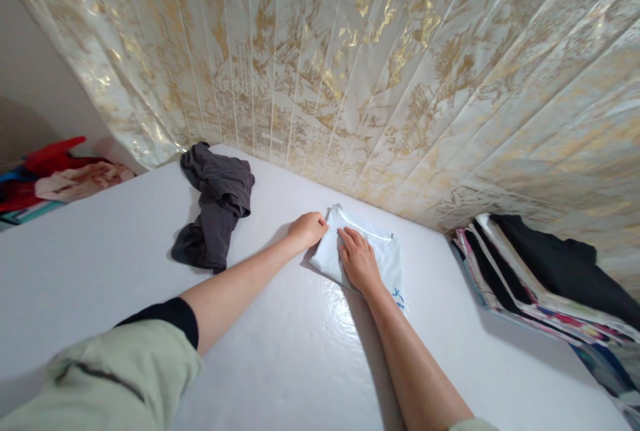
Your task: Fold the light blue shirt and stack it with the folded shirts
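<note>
folded shirt [376, 252] lies on the surface [300, 351] by the wall [350, 51]. left hand [307, 229] clenched at its corner, right hand [357, 259] flat on it, likely pressing the fold; refolding needs an edge gripped.

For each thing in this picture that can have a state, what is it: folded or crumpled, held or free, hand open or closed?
white T-shirt: folded small, flat on the table, under both hands.
left hand: curled shut on the T-shirt's left edge.
right hand: open, palm down on the T-shirt.
dark grey garment: crumpled, unfolded, untouched.
stack of clothes: folded, piled at the right.
red and pink clothes: loose heap, far left.
</note>
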`<state>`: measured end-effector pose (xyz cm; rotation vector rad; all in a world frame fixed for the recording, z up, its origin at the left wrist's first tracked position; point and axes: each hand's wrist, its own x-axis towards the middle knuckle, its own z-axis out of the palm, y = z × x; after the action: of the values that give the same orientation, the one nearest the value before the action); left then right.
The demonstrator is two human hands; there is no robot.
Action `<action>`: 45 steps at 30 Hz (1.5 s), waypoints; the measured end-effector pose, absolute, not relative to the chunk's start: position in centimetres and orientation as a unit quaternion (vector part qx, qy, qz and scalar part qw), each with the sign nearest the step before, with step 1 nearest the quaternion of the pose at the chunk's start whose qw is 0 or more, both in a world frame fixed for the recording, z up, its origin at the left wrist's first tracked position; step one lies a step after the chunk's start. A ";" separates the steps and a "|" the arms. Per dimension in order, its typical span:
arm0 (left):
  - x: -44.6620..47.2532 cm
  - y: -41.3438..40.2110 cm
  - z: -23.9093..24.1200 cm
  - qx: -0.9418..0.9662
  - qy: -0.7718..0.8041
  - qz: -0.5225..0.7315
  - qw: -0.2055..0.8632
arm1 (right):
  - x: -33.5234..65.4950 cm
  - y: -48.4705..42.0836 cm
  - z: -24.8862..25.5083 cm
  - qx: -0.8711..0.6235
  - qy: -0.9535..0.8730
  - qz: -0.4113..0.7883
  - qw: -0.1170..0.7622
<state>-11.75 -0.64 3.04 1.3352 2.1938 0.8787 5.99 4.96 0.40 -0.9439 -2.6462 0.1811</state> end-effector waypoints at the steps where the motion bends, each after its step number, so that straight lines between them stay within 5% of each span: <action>1: -11.6 -0.4 2.9 0.473 0.795 0.316 0.211 | 6.0 5.0 0.3 -0.330 -0.928 0.065 0.161; 21: -10.7 0.6 3.1 0.485 0.800 0.281 0.214 | 6.0 4.6 0.7 -0.345 -0.919 0.076 0.176; 32: -9.9 -0.6 4.3 0.506 0.842 0.168 0.075 | 5.9 4.5 0.9 -0.355 -0.911 0.079 0.192; 39: -10.1 0.1 3.4 0.526 0.833 0.154 0.076 | 5.6 4.0 1.1 -0.354 -0.913 0.072 0.189; 45: -10.4 0.2 2.8 0.547 0.816 0.177 0.060 | 7.4 5.6 2.4 -0.409 -0.871 0.072 0.263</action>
<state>-10.45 0.15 2.78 1.6541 2.4705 0.5355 7.42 5.56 2.36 -1.1066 -2.3546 0.1947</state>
